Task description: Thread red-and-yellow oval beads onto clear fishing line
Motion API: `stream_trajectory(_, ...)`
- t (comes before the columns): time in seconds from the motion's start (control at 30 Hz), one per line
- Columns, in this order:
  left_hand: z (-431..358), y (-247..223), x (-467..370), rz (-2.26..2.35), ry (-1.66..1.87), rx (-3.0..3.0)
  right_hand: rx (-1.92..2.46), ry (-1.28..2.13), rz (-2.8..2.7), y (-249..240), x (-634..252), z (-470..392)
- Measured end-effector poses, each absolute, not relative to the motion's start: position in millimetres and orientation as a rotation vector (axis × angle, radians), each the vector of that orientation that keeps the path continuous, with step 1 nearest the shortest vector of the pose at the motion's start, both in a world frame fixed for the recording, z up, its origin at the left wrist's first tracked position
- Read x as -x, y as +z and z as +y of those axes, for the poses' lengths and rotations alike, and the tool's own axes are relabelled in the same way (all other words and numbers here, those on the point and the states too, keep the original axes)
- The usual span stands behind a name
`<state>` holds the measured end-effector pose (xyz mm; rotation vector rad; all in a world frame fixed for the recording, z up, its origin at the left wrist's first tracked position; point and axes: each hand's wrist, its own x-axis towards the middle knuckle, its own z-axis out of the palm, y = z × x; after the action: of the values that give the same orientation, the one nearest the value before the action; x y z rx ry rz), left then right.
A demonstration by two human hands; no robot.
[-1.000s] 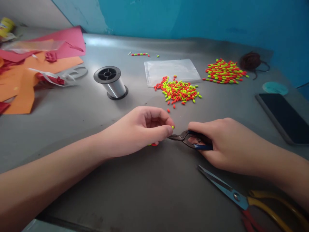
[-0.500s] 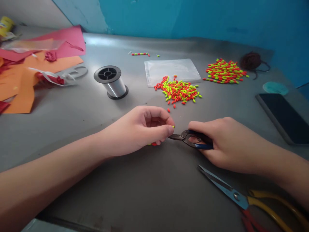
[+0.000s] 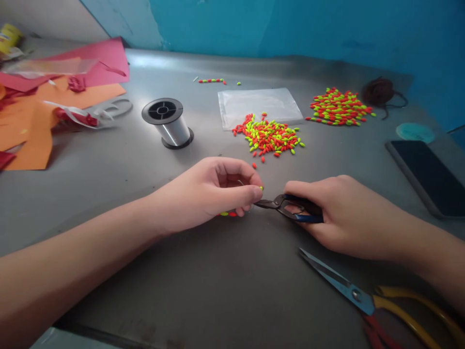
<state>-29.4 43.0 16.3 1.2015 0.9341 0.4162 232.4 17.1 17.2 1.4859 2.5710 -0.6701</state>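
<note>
2 hands worked mid-frame. The left hand [image 3: 214, 194], finger and thumb pinched together, held a green bead [image 3: 261, 188]; the right hand [image 3: 341, 213], curled closed around pliers [image 3: 280, 201], lay to its right. The pliers pointed left, tips beside that pinch. Scissors [image 3: 356, 294] lay lower right, the table [image 3: 218, 291] edge lower left.
</note>
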Motion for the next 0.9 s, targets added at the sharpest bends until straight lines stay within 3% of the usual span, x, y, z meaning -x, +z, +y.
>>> stream_trajectory(0.9,41.6,14.7,29.5,0.891,0.467,-1.194,-1.499,-0.531,2.54,14.1,-231.1,12.5)
